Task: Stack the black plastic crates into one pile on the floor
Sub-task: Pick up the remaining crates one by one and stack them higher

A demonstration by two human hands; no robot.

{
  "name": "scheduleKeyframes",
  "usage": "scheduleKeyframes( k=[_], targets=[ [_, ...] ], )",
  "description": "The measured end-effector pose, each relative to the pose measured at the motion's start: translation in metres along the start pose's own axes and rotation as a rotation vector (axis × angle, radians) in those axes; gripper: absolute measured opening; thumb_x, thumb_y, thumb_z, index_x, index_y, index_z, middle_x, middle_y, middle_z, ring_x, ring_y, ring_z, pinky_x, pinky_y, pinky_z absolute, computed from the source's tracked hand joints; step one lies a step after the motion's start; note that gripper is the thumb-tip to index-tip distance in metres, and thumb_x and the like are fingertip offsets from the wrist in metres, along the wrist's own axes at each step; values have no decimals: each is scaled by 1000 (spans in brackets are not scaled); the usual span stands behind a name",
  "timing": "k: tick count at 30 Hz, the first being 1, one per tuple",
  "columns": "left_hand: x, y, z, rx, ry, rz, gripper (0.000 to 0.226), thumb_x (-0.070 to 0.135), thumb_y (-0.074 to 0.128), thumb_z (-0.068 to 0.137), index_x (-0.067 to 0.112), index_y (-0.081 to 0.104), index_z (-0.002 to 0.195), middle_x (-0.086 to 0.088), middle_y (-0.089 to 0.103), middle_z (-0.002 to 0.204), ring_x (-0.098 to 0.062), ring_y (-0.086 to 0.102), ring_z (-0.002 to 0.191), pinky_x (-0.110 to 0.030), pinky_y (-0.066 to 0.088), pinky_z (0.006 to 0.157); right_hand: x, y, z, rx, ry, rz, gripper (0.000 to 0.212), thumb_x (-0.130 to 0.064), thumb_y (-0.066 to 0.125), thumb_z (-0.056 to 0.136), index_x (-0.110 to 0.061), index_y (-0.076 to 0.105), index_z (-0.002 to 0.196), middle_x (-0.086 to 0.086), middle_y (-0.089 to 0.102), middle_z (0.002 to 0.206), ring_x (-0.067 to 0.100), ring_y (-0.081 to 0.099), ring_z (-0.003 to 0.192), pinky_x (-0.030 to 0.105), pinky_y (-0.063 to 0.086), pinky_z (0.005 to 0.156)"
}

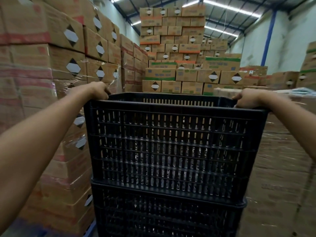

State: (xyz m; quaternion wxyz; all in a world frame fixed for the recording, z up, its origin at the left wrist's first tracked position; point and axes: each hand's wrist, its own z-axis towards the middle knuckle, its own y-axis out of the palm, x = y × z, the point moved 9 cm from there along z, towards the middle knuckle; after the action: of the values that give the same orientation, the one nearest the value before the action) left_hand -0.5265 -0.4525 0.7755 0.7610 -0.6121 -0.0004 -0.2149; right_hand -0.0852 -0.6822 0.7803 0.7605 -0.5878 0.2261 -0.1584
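A black slotted plastic crate (171, 147) fills the middle of the view, sitting on top of another black crate (164, 218) below it. My left hand (99, 90) grips the top crate's left rim, fingers curled over the edge. My right hand (246, 98) grips the right rim the same way. Both arms reach forward at chest height. The floor and the bottom of the pile are hidden below the frame.
Shrink-wrapped pallets of cardboard boxes (56, 82) rise close on the left, and a lower wrapped stack (282, 151) stands on the right. More box stacks (172, 48) tower at the back of the warehouse aisle. A blue pallet edge (89, 229) shows at the lower left.
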Motion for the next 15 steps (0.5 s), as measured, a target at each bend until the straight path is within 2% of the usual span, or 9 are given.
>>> scheduleKeyframes(
  k=[3, 5, 6, 8, 9, 10, 11, 13, 15],
  targets=[
    [4, 13, 4, -139, 10, -25, 52, 15, 59, 91, 18, 48, 141, -12, 54, 138, -24, 57, 113, -32, 44, 83, 4, 3, 3, -27, 5, -47, 44, -18, 59, 90, -19, 58, 134, 13, 62, 125, 29, 58, 112, 40, 46, 94],
    [9, 18, 5, -224, 16, 1, 58, 19, 59, 92, 18, 40, 146, -11, 51, 141, -26, 57, 118, -31, 45, 82, 4, 5, 8, -33, 0, -80, 45, -22, 61, 89, -19, 58, 134, 12, 61, 126, 28, 58, 113, 39, 45, 94],
    [10, 19, 4, -267, 15, 14, 59, 20, 59, 92, 19, 38, 147, -11, 51, 140, -26, 59, 114, -30, 47, 79, 3, 6, 10, -44, -3, -85, 46, -23, 61, 89, -18, 56, 135, 11, 61, 127, 27, 57, 112, 38, 44, 94],
    [12, 23, 6, -358, 12, 4, 61, 23, 59, 92, 24, 35, 148, -8, 51, 132, -21, 63, 98, -29, 51, 66, 0, 8, 15, -60, -22, -129, 58, -25, 62, 90, -15, 46, 144, 11, 55, 139, 27, 54, 122, 39, 43, 103],
    [12, 25, 9, -383, 16, 4, 63, 25, 60, 91, 26, 34, 148, -7, 50, 134, -20, 63, 97, -30, 52, 66, -1, 9, 17, -58, -28, -149, 66, -26, 62, 90, -14, 37, 150, 12, 46, 148, 28, 48, 132, 40, 39, 110],
    [13, 26, 11, -386, 24, 21, 64, 26, 61, 91, 25, 33, 148, -6, 48, 140, -22, 62, 104, -34, 53, 74, -2, 9, 20, -59, -37, -162, 73, -27, 62, 91, -14, 27, 154, 12, 35, 157, 29, 39, 141, 41, 33, 115],
    [15, 26, 18, -357, 51, 51, 65, 27, 60, 91, 24, 32, 150, -7, 44, 147, -26, 57, 118, -40, 52, 88, -3, 10, 19, -74, -43, -163, 77, -28, 61, 92, -14, 21, 156, 11, 24, 162, 28, 30, 147, 42, 27, 119],
    [19, 28, 27, -301, 104, 108, 69, 28, 57, 93, 24, 25, 154, -5, 26, 160, -27, 33, 144, -45, 33, 115, -5, 12, 15, -123, -61, -165, 76, -29, 57, 95, -13, 15, 157, 8, 11, 165, 25, 18, 151, 40, 19, 123],
    [16, 33, 33, -317, 119, 81, 75, 33, 56, 94, 28, 14, 156, 0, 10, 165, -26, 16, 151, -48, 19, 122, -3, 15, 14, -151, -69, -127, 73, -31, 55, 97, -13, 16, 157, 6, 12, 165, 23, 17, 152, 39, 17, 123]
  ],
)
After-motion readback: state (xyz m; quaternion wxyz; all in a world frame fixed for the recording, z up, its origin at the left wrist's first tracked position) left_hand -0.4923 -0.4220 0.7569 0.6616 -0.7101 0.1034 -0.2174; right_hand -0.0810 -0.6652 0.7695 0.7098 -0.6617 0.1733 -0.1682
